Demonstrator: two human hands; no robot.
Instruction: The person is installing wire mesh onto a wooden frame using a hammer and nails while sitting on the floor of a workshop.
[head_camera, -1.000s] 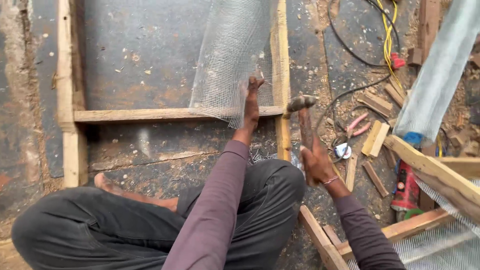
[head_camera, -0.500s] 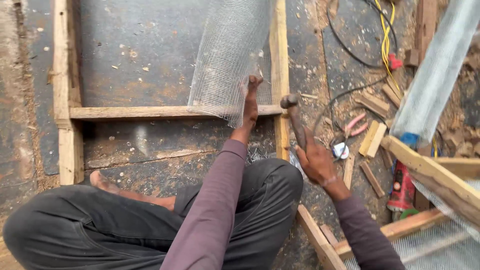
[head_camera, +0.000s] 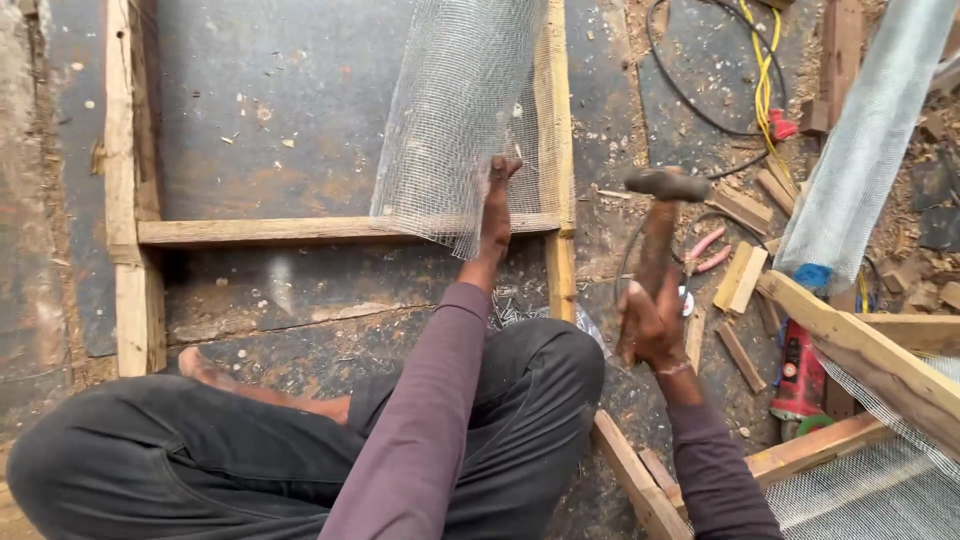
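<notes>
Left hand (head_camera: 497, 205) presses the wire mesh (head_camera: 455, 110) against the wooden frame (head_camera: 340, 229), fingers stretched flat. Right hand (head_camera: 652, 325) grips a hammer (head_camera: 657, 215), fingers wrapped around its handle, head raised beside the frame.

Your left hand (head_camera: 497, 205) lies edge-on against the wire mesh (head_camera: 455, 110), so you cannot see its palm or whether anything sits under the fingertips. The mesh runs off the top edge, its full length out of view. Your right hand (head_camera: 650, 325) covers the lower part of the hammer (head_camera: 658, 225) handle. The wooden frame (head_camera: 125, 200) is cut off at the top too. The red tool (head_camera: 798, 370) lies partly under a plank (head_camera: 860, 345), its kind unclear.
</notes>
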